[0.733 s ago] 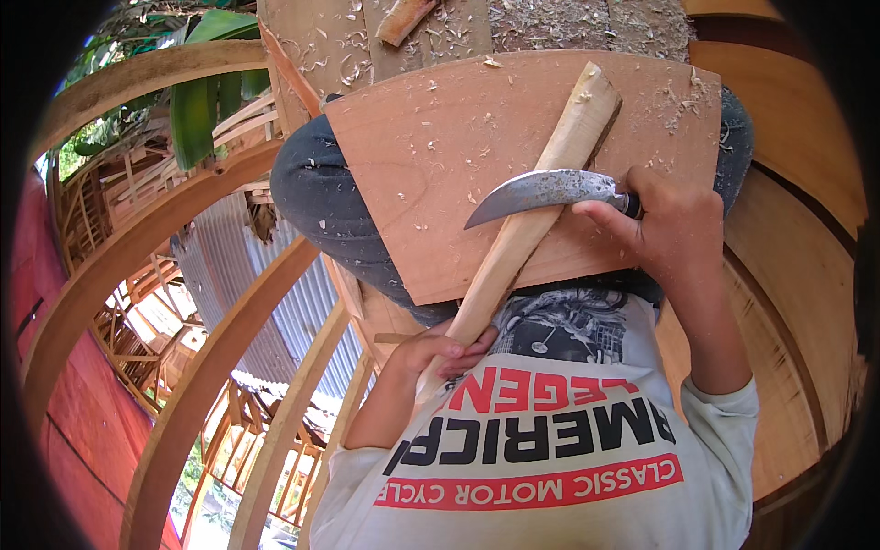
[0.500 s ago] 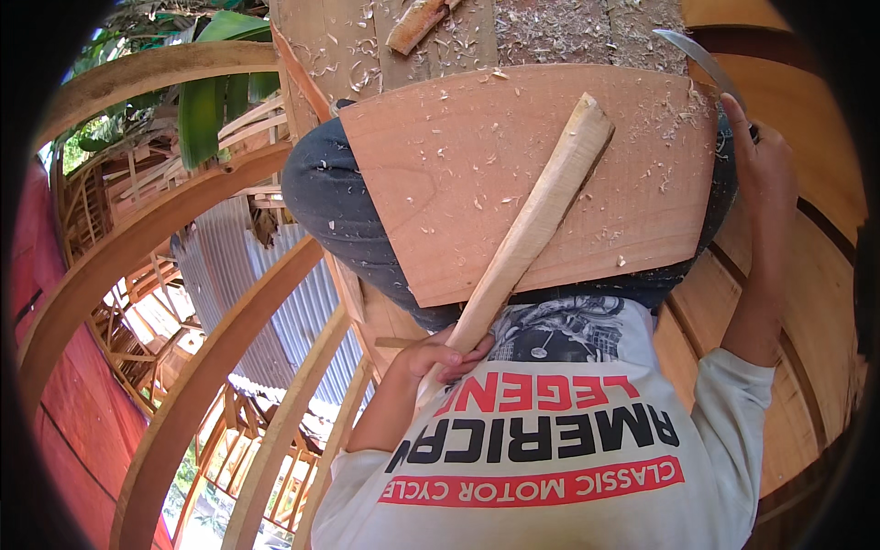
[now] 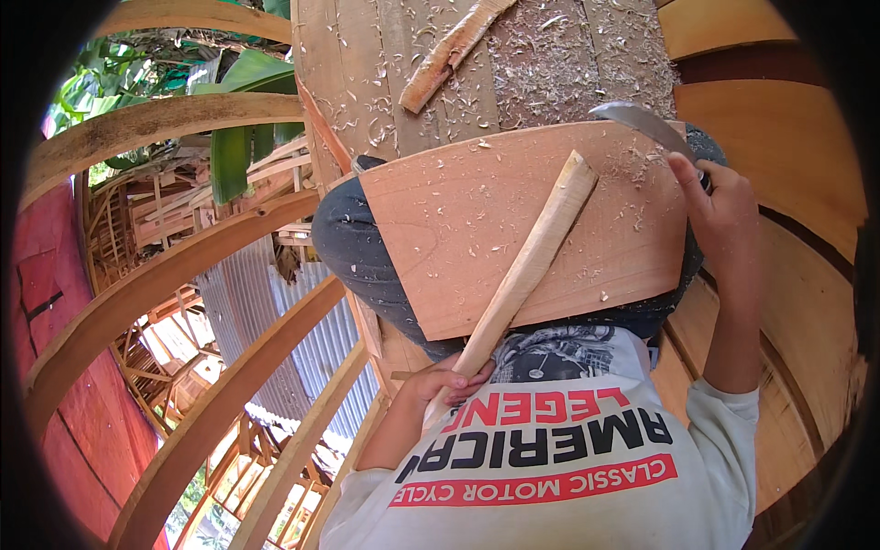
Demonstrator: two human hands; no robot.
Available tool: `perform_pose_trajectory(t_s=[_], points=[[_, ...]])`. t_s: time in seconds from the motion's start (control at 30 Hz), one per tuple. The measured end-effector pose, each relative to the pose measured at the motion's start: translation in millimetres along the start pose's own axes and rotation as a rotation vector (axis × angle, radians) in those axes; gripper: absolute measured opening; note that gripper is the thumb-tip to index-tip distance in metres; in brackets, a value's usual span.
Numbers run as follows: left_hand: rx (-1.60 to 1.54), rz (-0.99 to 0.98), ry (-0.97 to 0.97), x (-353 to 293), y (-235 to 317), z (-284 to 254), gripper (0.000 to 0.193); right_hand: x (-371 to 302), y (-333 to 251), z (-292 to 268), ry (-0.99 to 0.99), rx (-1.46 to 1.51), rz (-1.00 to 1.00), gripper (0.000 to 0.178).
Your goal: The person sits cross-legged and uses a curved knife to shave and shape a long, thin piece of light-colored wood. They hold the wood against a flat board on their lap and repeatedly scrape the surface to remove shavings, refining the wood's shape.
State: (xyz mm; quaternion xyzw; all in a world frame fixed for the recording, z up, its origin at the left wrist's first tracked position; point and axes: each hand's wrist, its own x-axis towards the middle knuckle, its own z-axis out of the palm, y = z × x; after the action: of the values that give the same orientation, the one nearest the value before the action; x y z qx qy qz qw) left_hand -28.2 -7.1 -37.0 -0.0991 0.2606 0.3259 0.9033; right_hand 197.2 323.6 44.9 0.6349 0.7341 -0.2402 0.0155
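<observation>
I've got the board point(image 3: 440, 238) flat across my jeans-clad legs point(image 3: 353, 234), prob. b/c it makes a firm rest & keeps a blade off my thighs. My L hand point(image 3: 449, 383) is wrapped round the lower end of the wood stick point(image 3: 527, 261), just off the board's near edge & close to my shirt point(image 3: 550, 513); fingers are curled right round it, I'd say so it can't slide or roll. The stick runs diagonally over the board, far end toward the board's far edge, R of its middle, so most of its length is clear of my fingers; can't tell exactly where it touches the wood below. My R hand point(image 3: 720, 206) is over the board's R side, clenched on the handle of the curved knife point(image 3: 642, 122), thumb up near the blade's base, likely for control. Blade points L along the board's far edge, well apart from the stick & from my L hand, which looks the safe way to hold it. Beyond the board, shavings point(image 3: 541, 82) litter the planks point(image 3: 335, 55), w/ a rough wood offcut point(image 3: 449, 60) lying there too, out of the way of both hands. A few curls also dot the board, mostly toward its far R corner.
</observation>
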Motion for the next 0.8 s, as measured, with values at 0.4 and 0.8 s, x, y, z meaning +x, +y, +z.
perform_pose_trajectory(t_s=[0.4,0.8], points=[[0.997,0.305,0.678,-8,33,104,0.049,-37,11,58,-0.381,1.143,-0.162,0.046],[1.818,0.704,1.172,27,59,176,0.043,-42,-21,21,-0.458,1.672,-0.096,0.02]])
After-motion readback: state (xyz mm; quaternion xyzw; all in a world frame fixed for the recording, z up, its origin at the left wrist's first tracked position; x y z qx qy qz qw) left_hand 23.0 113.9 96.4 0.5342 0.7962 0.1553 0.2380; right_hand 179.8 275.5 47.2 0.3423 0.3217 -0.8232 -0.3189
